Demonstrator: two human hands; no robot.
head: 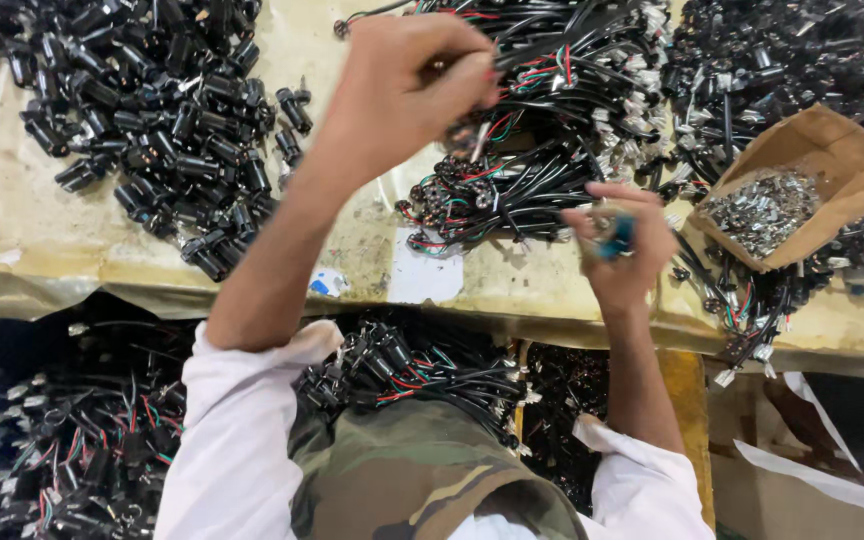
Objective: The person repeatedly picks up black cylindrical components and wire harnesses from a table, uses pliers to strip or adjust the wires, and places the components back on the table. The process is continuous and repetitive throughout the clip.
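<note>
Left hand [407, 85] fingers pinched on cable end above cable bundle [522, 150]; right hand [620, 245] clamped around teal tool [617, 237], near paper bag [832, 160].

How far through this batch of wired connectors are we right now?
Looks done: a bundle of wired cables lies in the lap, and more sit at lower left. In hand: the left hand pinches a wire end, while the right hand grips a small blue-handled tool. Left: a large pile of loose black caps, the cable heap and a bag of metal parts.
</note>
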